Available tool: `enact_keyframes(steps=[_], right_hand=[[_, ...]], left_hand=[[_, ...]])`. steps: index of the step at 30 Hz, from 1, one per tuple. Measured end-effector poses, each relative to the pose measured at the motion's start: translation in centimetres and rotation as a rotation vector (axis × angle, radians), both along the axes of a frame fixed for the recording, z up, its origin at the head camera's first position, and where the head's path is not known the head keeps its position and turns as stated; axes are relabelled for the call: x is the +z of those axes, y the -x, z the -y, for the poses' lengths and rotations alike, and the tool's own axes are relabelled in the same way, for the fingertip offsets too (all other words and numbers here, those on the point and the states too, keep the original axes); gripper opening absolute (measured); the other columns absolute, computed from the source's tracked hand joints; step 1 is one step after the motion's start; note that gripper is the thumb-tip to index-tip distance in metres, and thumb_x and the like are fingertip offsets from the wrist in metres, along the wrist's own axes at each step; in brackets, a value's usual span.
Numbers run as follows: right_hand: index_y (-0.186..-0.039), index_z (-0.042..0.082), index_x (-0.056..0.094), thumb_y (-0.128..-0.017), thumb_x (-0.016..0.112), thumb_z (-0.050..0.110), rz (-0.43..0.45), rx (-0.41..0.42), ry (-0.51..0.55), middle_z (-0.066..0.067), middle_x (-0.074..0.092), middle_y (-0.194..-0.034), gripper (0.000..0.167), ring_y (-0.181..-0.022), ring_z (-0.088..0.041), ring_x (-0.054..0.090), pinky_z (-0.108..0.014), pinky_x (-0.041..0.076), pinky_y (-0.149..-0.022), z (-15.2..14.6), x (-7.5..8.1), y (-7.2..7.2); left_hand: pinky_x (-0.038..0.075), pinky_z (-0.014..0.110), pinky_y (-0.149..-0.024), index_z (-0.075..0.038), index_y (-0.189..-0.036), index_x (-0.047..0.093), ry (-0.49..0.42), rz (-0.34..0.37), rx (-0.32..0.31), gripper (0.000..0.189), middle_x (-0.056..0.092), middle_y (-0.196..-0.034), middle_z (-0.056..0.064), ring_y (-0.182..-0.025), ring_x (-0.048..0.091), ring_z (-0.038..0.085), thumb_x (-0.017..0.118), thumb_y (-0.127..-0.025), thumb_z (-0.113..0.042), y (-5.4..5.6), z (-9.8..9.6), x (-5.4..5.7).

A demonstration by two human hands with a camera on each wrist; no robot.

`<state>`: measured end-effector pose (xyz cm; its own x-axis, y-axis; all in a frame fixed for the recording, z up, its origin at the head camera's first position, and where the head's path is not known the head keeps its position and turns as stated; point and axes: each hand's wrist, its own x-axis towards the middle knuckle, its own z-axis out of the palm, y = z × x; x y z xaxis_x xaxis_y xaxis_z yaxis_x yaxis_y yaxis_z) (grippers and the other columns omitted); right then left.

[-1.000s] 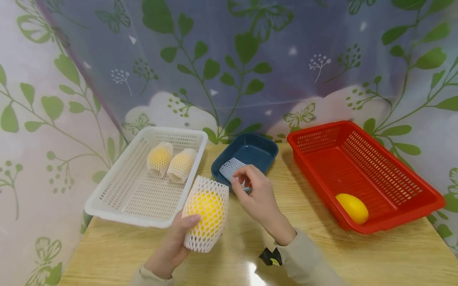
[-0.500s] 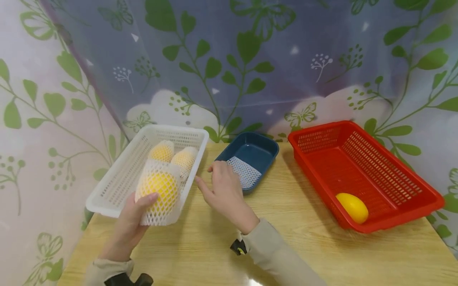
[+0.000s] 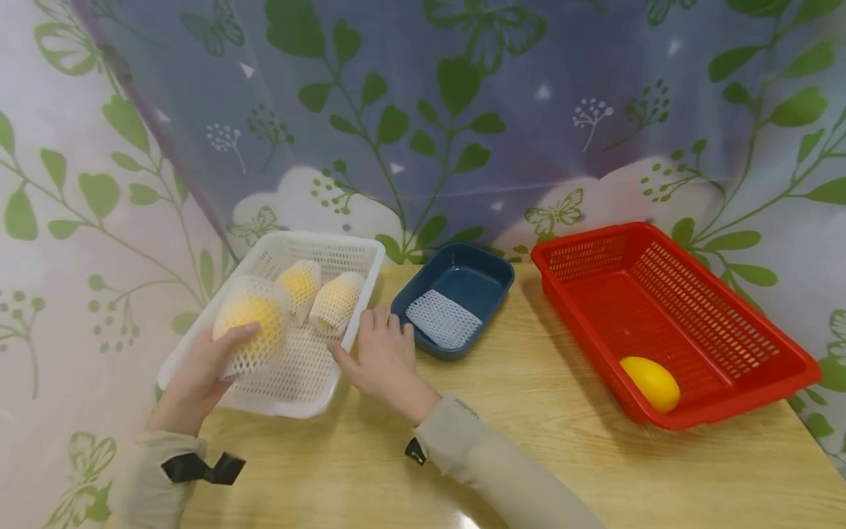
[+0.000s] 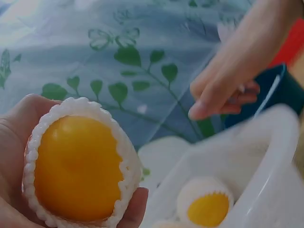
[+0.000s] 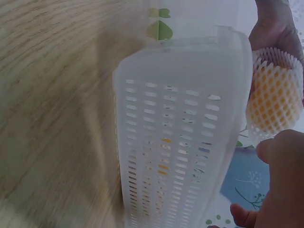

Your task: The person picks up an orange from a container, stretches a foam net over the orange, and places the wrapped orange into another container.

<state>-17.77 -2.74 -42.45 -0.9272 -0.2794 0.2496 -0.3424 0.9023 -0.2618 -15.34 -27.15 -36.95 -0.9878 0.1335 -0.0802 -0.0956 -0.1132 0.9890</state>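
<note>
My left hand (image 3: 198,378) holds a yellow mango (image 3: 266,330) in a white foam net over the left side of the white basket (image 3: 300,364). In the left wrist view, the mango's smooth end (image 4: 78,166) shows through the net's mouth, with the fingers curled around its side. Two more net-wrapped mangoes (image 3: 299,288) lie toward the back of that basket. My right hand (image 3: 390,361) is at the basket's right rim, thumb spread and fingers relaxed, holding nothing. Close by on its right, a flat foam net (image 3: 443,319) lies in the dark blue tray (image 3: 465,281).
On the right stands a red basket (image 3: 694,316) with one bare mango (image 3: 651,383) in its near corner. All the containers stand on a wooden table (image 3: 515,470). A printed curtain (image 3: 423,132) hangs behind them.
My left hand has carried the wrapped mango leftward, from in front of the tray to over the white basket. My right hand has left the foam net and moved left to the basket's rim.
</note>
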Motion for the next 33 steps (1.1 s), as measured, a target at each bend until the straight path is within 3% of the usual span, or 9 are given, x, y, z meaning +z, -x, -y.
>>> enact_keyframes(steps=[4, 10, 16, 20, 26, 28, 33], right_hand=[[-0.11, 0.012, 0.047, -0.092, 0.037, 0.074, 0.043, -0.01, -0.04, -0.004, 0.047, -0.104, 0.066, -0.09, -0.022, 0.046, -0.036, 0.035, -0.074, 0.8, -0.6, 0.0], [-0.112, 0.011, 0.047, -0.093, 0.036, 0.072, 0.063, 0.014, -0.079, -0.004, 0.047, -0.106, 0.065, -0.088, -0.022, 0.047, -0.035, 0.035, -0.073, 1.1, -1.3, 0.0], [-0.108, 0.012, 0.046, -0.093, 0.039, 0.068, 0.028, 0.026, -0.058, -0.004, 0.046, -0.102, 0.059, -0.083, -0.022, 0.045, -0.035, 0.033, -0.07, 1.1, -1.7, 0.3], [-0.106, 0.012, 0.047, -0.093, 0.04, 0.066, 0.029, 0.036, -0.048, -0.004, 0.046, -0.1, 0.057, -0.082, -0.022, 0.044, -0.035, 0.033, -0.069, 1.1, -1.9, 0.3], [-0.106, 0.012, 0.047, -0.095, 0.036, 0.065, 0.016, 0.031, -0.086, -0.005, 0.047, -0.098, 0.056, -0.082, -0.023, 0.045, -0.035, 0.033, -0.069, 1.2, -2.0, 0.4], [-0.107, 0.011, 0.048, -0.095, 0.036, 0.065, 0.01, 0.027, -0.103, -0.006, 0.048, -0.099, 0.056, -0.083, -0.024, 0.046, -0.035, 0.034, -0.068, 1.2, -2.0, 0.3], [-0.109, 0.011, 0.049, -0.096, 0.034, 0.064, 0.011, 0.024, -0.12, -0.006, 0.049, -0.1, 0.057, -0.086, -0.025, 0.048, -0.035, 0.035, -0.069, 1.3, -1.8, 0.0]], left_hand=[[0.057, 0.029, -0.077, -0.015, -0.125, 0.047, 0.142, 0.02, 0.018, 0.03, 0.067, -0.101, -0.003, -0.088, 0.067, 0.012, 0.061, -0.099, -0.017, 1.0, 1.3, -0.3], [0.058, 0.039, -0.077, -0.009, -0.129, 0.045, 0.339, 0.053, -0.017, 0.042, 0.068, -0.101, 0.001, -0.088, 0.069, 0.019, 0.066, -0.096, -0.024, 2.3, 2.7, -1.3], [0.057, 0.038, -0.072, 0.003, -0.136, 0.042, 0.629, 0.001, -0.007, 0.067, 0.063, -0.107, 0.013, -0.086, 0.065, 0.02, 0.075, -0.088, -0.031, 4.0, 3.9, -2.4], [0.056, 0.036, -0.069, 0.008, -0.13, 0.042, 0.773, -0.032, -0.013, 0.071, 0.058, -0.108, 0.021, -0.084, 0.062, 0.023, 0.081, -0.082, -0.027, 4.8, 4.4, -3.4], [0.052, 0.035, -0.063, 0.009, -0.114, 0.054, 1.008, -0.09, -0.005, 0.067, 0.064, -0.093, 0.017, -0.075, 0.06, 0.025, 0.087, -0.071, -0.031, 5.7, 4.7, -5.2], [0.051, 0.034, -0.062, 0.008, -0.11, 0.056, 1.081, -0.093, -0.015, 0.067, 0.063, -0.089, 0.015, -0.072, 0.059, 0.024, 0.088, -0.069, -0.034, 5.8, 4.7, -5.8], [0.048, 0.033, -0.055, 0.002, -0.093, 0.054, 1.161, -0.052, -0.051, 0.055, 0.057, -0.075, 0.01, -0.062, 0.054, 0.021, 0.085, -0.07, -0.037, 5.8, 4.5, -6.4]])
